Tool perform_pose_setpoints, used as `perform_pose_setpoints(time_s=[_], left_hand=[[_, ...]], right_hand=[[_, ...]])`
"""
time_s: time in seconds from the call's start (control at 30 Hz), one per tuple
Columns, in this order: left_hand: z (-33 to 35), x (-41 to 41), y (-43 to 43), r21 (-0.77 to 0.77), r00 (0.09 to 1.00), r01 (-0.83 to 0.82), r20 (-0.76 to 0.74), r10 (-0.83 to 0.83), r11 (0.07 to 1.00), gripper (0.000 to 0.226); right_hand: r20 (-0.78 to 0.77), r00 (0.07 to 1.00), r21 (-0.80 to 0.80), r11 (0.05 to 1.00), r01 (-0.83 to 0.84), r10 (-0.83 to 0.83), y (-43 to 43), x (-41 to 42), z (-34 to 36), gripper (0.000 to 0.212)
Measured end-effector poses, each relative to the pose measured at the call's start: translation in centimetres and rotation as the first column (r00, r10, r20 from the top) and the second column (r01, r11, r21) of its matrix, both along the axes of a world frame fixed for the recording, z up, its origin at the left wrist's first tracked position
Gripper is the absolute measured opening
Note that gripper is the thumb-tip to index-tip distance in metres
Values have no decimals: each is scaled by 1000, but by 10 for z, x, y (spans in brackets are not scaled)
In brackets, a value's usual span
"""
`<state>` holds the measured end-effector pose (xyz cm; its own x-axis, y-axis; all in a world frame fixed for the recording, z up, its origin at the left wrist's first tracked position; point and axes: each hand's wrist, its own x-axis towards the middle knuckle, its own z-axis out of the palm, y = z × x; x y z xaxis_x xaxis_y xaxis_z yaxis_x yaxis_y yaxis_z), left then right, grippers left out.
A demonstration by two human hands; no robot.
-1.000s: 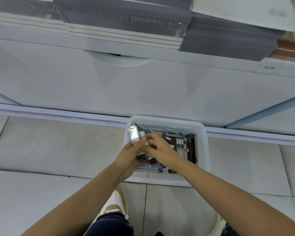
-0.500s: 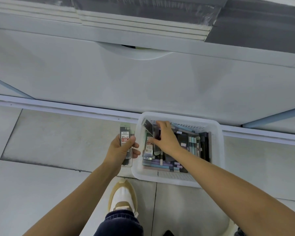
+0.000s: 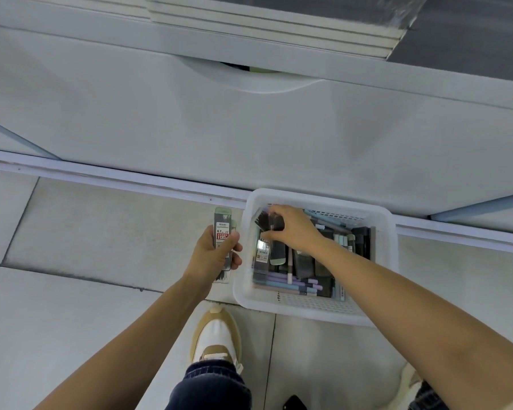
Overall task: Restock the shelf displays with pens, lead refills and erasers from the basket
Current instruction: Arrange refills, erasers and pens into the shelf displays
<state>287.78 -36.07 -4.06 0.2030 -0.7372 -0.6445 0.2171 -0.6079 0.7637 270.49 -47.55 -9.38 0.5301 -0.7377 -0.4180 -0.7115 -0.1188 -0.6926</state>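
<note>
White plastic basket [image 3: 379,229] sits on grey tiles; right hand [image 3: 293,229] pinches dark refill packs [image 3: 268,221] inside, left hand [image 3: 216,253] grips clear lead-refill cases [image 3: 222,232]

The floor [image 3: 86,232] is laid with large pale grey tiles, with dark grout lines [image 3: 71,276] running across. At the right a white plastic basket [image 3: 317,316] with perforated walls stands on it, its far side just beside the pale rail [image 3: 101,176] at the foot of a white base panel [image 3: 249,137]. A tan and white shoe [image 3: 216,335] stands on the tiles near the basket's near left corner. A small black object [image 3: 293,403] at the near edge is too cropped to identify. Above the panel, a white shelf [image 3: 71,28] carries stacked pale flat boards [image 3: 279,31] and, to their right, grey packs [image 3: 471,31].
</note>
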Motion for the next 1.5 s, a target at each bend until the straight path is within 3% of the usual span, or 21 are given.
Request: perform_pose_setpoints(time_s=[0.2,0.33,0.43,0.53,0.67,0.8,1.03,1.1,1.2,1.27,1.33,1.5], left_hand=[[21,0,-13,43,1000,-1,-24,2,999,17],[63,-7,-33,-2,993,78,-93,-78,997,17],[104,-14,-43,-72,956,229,-169,-238,971,20],[147,-19,-48,-238,878,370,-227,-421,898,28],[199,-28,-52,-265,882,444,-40,-470,856,27],[238,-37,-55,-192,878,476,158,-451,858,4],[292,-54,-53,-186,844,481,365,-394,857,11],[306,-58,-51,-222,885,396,352,-306,891,9],[328,-69,-45,-330,962,266,153,-227,906,12],[341,-78,-42,-389,981,196,76,-181,900,15],[352,-87,-41,-422,985,164,115,-126,892,14],[378,-102,-44,-531,967,202,244,-80,823,11]], right_hand=[[181,983,287,958,-28,-25,-10,-18,58,20],[322,947,402,905,-139,2,-19,-21,122,14],[384,923,360,917,-173,23,-21,-24,169,16],[482,876,326,927,-183,3,-23,-33,209,12],[579,813,310,940,-145,-65,-19,-51,251,24],[644,745,303,952,-37,-176,-9,-68,284,30],[699,700,126,989,81,-146,4,-96,336,36],[735,656,84,983,163,-172,4,-107,354,32],[785,581,26,948,316,-215,3,-123,375,13],[806,552,6,937,350,-212,6,-131,386,13],[795,573,-14,938,346,-199,10,-137,397,15],[608,785,-55,979,194,-121,22,-150,432,33]])
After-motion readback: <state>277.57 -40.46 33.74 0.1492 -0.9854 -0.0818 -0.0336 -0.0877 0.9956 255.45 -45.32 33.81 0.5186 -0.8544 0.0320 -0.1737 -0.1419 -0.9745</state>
